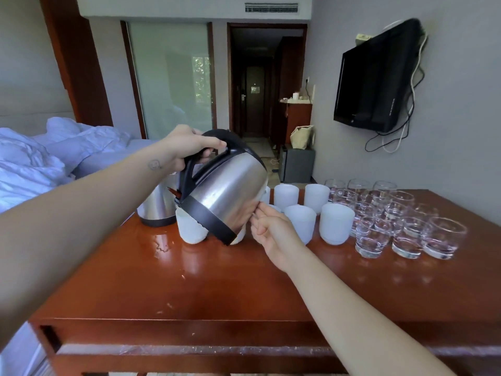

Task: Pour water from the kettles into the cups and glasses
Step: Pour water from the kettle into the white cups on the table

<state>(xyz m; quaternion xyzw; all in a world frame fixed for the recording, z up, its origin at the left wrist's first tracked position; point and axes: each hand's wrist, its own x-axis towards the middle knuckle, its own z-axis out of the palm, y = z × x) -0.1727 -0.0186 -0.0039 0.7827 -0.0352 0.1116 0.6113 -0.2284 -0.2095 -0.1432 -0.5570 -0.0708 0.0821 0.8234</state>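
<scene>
My left hand point(187, 146) grips the black handle of a steel kettle point(227, 185), which is tilted forward with its spout end down over the white cups point(336, 222). My right hand point(271, 226) is just below the kettle's right side, its fingertips touching the steel body; its fingers are loosely curled and hold nothing. The cup under the spout is hidden behind the kettle. A second steel kettle point(157, 204) stands upright at the back left of the wooden table point(217, 289). Several clear glasses point(406, 226) stand in rows at the right.
A bed with rumpled white bedding point(40, 158) lies left of the table. A black television point(379, 77) hangs on the right wall with loose cables. Small wet spots point(162, 245) shine on the tabletop in front of the second kettle.
</scene>
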